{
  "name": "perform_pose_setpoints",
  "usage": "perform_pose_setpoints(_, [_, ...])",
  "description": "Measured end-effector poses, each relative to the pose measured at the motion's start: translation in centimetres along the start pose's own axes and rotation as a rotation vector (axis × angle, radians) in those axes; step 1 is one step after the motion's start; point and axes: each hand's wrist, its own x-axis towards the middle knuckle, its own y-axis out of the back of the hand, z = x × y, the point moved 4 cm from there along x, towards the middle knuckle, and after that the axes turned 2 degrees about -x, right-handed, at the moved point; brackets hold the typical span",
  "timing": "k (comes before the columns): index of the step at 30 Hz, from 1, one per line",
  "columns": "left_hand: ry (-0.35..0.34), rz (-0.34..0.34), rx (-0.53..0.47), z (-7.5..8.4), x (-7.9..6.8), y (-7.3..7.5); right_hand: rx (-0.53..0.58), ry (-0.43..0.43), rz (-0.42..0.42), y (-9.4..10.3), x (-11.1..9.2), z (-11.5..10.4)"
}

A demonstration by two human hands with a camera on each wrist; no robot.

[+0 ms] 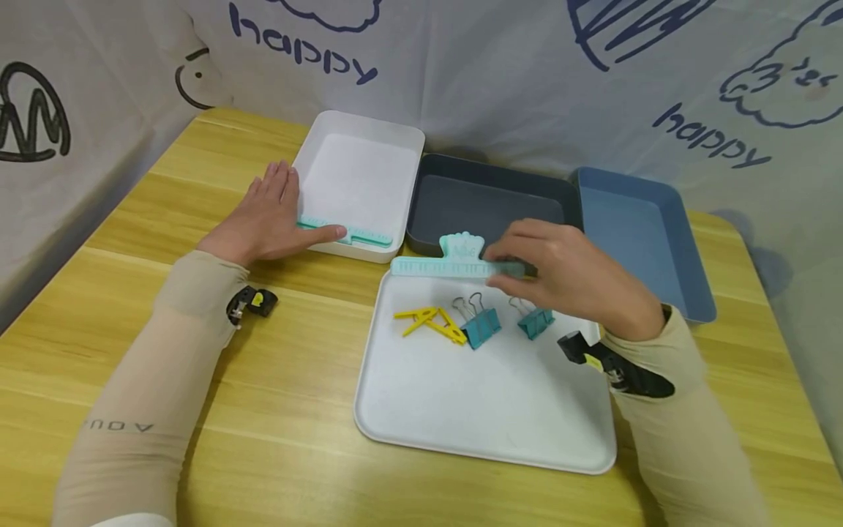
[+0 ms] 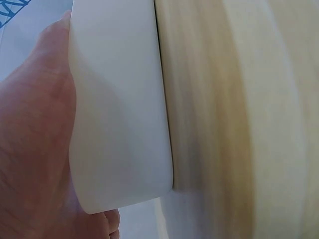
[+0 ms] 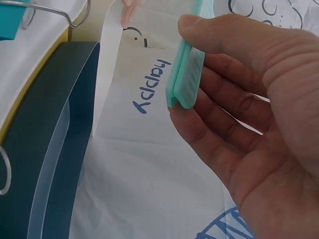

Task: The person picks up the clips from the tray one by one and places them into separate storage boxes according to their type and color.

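Observation:
In the head view my right hand (image 1: 573, 274) pinches one end of a long mint-green bag clip (image 1: 461, 256) with a scalloped handle, above the far edge of a white flat tray (image 1: 487, 417). The right wrist view shows the thumb and fingertips on either side of the bag clip (image 3: 187, 74). My left hand (image 1: 266, 212) rests against the left side of a white box (image 1: 358, 128), fingers straight, thumb reaching over its front rim. Inside that box, along the front wall, lies another mint-green clip (image 1: 372, 238), partly hidden by the thumb.
On the flat tray lie yellow clothespins (image 1: 431, 322) and two teal binder clips, one (image 1: 483, 329) beside them and the other (image 1: 536, 322) under my right hand. A dark grey box (image 1: 494, 165) and a blue box (image 1: 694, 293) stand right of the white one, on a wooden table (image 1: 283, 439).

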Motion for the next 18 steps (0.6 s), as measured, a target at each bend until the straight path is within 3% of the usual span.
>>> perform_pose_setpoints(18, [0.007,-0.01,-0.006,0.1,-0.2,0.0,-0.011,-0.057,-0.027,-0.4,1.5,0.3])
